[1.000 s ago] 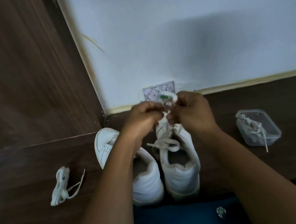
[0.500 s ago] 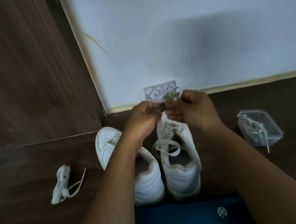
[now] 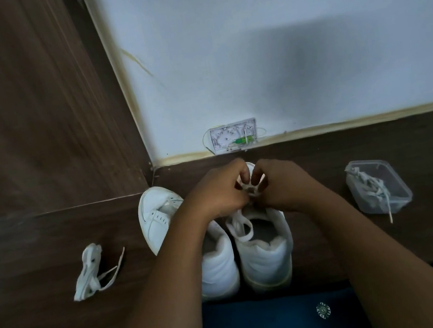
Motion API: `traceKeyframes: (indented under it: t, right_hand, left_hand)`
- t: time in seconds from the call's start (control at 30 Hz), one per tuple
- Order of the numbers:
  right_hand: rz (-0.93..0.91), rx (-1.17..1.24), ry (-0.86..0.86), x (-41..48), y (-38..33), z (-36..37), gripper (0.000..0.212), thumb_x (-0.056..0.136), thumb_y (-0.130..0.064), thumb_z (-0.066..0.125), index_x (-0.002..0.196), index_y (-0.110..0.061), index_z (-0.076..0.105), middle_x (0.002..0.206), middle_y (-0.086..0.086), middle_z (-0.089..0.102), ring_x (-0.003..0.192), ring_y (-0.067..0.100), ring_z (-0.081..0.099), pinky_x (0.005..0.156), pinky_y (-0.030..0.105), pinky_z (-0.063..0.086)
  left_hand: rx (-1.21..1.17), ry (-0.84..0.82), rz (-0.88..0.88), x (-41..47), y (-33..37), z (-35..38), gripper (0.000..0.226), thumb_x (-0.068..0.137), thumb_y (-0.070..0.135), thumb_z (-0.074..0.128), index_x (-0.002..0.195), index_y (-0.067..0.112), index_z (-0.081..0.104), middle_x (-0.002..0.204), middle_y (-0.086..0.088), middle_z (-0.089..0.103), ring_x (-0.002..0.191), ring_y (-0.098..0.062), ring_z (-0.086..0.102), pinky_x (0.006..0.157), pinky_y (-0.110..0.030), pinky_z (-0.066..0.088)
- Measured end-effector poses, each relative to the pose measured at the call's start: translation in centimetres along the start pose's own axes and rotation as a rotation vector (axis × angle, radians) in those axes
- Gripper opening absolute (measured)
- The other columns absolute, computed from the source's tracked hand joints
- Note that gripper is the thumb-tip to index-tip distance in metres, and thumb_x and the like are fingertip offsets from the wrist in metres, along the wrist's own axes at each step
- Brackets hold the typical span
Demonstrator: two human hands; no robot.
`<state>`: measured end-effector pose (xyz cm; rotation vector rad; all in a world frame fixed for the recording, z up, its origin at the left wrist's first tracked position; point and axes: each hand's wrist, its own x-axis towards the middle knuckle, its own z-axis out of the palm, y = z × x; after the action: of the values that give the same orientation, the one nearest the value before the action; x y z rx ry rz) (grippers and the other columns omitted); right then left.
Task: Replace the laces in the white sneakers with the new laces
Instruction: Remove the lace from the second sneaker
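Two white sneakers stand side by side on the dark wooden table, toes toward the wall: the left sneaker [image 3: 156, 218] and the right sneaker [image 3: 266, 255]. My left hand [image 3: 214, 192] and my right hand [image 3: 281, 184] meet over the front of the right sneaker, and each pinches its white lace [image 3: 251, 186] with curled fingers. A loose loop of that lace [image 3: 241, 226] hangs over the shoe's opening. A bundled white lace [image 3: 89, 272] lies on the table to the left.
A clear plastic container [image 3: 380, 186] with more white laces sits at the right, one lace end hanging over its rim. A small white wall box [image 3: 233, 135] is mounted at the base of the pale wall. A wooden panel [image 3: 30, 108] rises at the left.
Both hands have come down from above the toe and now sit lower and closer over the right sneaker's front, still pinching the lace. The view has tilted a little.
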<state>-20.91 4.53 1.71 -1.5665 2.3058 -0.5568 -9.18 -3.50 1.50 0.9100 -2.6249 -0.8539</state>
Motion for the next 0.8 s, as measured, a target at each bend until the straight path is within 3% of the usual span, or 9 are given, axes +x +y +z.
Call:
traceKeyframes:
  t: [0.07,0.13,0.23,0.33,0.4,0.57,0.63,0.7,0.8]
  right_hand:
    - [0.023,0.042,0.040,0.0,0.3,0.0,0.026,0.078,-0.014,0.068,0.093,-0.021,0.049,0.105,0.006,0.063,0.094,0.021,0.057,0.071,0.027,0.042]
    - [0.066,0.114,0.044,-0.1,0.5,-0.3,0.025,0.079,-0.008,0.064,0.094,-0.019,0.048,0.106,0.009,0.063,0.096,0.025,0.058,0.075,0.032,0.047]
    - [0.101,0.156,0.028,-0.2,0.4,-0.5,0.023,0.082,-0.002,0.057,0.100,-0.013,0.053,0.109,0.012,0.062,0.100,0.028,0.059,0.082,0.038,0.050]
    - [0.097,0.114,0.005,-0.2,0.2,-0.7,0.022,0.083,-0.001,0.057,0.103,-0.010,0.060,0.111,0.011,0.062,0.102,0.026,0.058,0.086,0.037,0.050]
    - [0.103,0.127,-0.004,-0.2,0.1,-0.8,0.022,0.083,0.001,0.057,0.102,-0.009,0.062,0.109,0.010,0.063,0.101,0.026,0.060,0.086,0.037,0.051]
    - [0.156,0.173,0.037,-0.2,0.3,-0.7,0.019,0.080,0.005,0.054,0.093,-0.006,0.064,0.088,0.006,0.060,0.093,0.027,0.062,0.081,0.039,0.054]
    - [0.182,0.196,0.045,-0.2,0.4,-0.7,0.022,0.080,0.006,0.052,0.094,-0.004,0.065,0.089,0.010,0.064,0.091,0.028,0.064,0.079,0.038,0.054]
    - [0.191,0.190,0.036,-0.1,0.4,-0.7,0.023,0.080,0.006,0.052,0.095,-0.002,0.067,0.093,0.014,0.068,0.090,0.030,0.065,0.077,0.036,0.054]
    - [0.191,0.174,0.033,0.0,0.2,-0.6,0.021,0.080,0.001,0.053,0.093,-0.002,0.070,0.093,0.017,0.070,0.090,0.032,0.067,0.082,0.038,0.055]
  left_hand:
    - [0.111,-0.008,0.011,0.3,0.3,0.2,0.024,0.081,0.005,0.056,0.087,0.027,0.061,0.093,-0.003,0.064,0.088,-0.022,0.062,0.072,-0.027,0.046]
    - [0.192,-0.047,-0.004,0.5,0.7,0.5,0.033,0.083,0.005,0.052,0.103,0.025,0.069,0.106,-0.005,0.066,0.096,-0.021,0.062,0.077,-0.025,0.046]
    - [0.256,-0.086,0.002,0.5,1.3,0.4,0.040,0.086,0.004,0.050,0.115,0.025,0.068,0.118,-0.004,0.065,0.105,-0.020,0.061,0.088,-0.027,0.047]
    - [0.299,-0.124,0.011,0.6,1.5,0.8,0.042,0.087,0.004,0.048,0.121,0.024,0.064,0.120,-0.009,0.060,0.101,-0.021,0.058,0.079,-0.027,0.044]
    - [0.345,-0.140,-0.015,0.8,1.5,1.3,0.037,0.090,0.011,0.047,0.122,0.022,0.060,0.119,-0.012,0.050,0.095,-0.023,0.052,0.074,-0.029,0.038]
    - [0.279,-0.194,-0.132,1.2,1.4,2.0,0.025,0.091,0.018,0.050,0.111,0.025,0.064,0.121,-0.014,0.037,0.109,-0.034,0.045,0.092,-0.037,0.039]
    - [0.139,-0.168,-0.064,1.0,0.5,1.8,0.021,0.082,0.007,0.056,0.078,0.026,0.064,0.105,-0.012,0.045,0.098,-0.030,0.051,0.082,-0.034,0.042]
    - [-0.115,-0.020,0.022,0.8,-0.2,1.8,0.039,0.070,-0.010,0.060,0.054,0.024,0.050,0.073,-0.006,0.049,0.067,-0.013,0.052,0.063,-0.027,0.038]
    - [-0.514,0.183,0.026,0.6,-0.3,2.5,0.043,0.074,-0.014,0.065,0.053,0.016,0.041,0.055,0.003,0.039,0.044,0.001,0.035,0.049,-0.018,0.032]
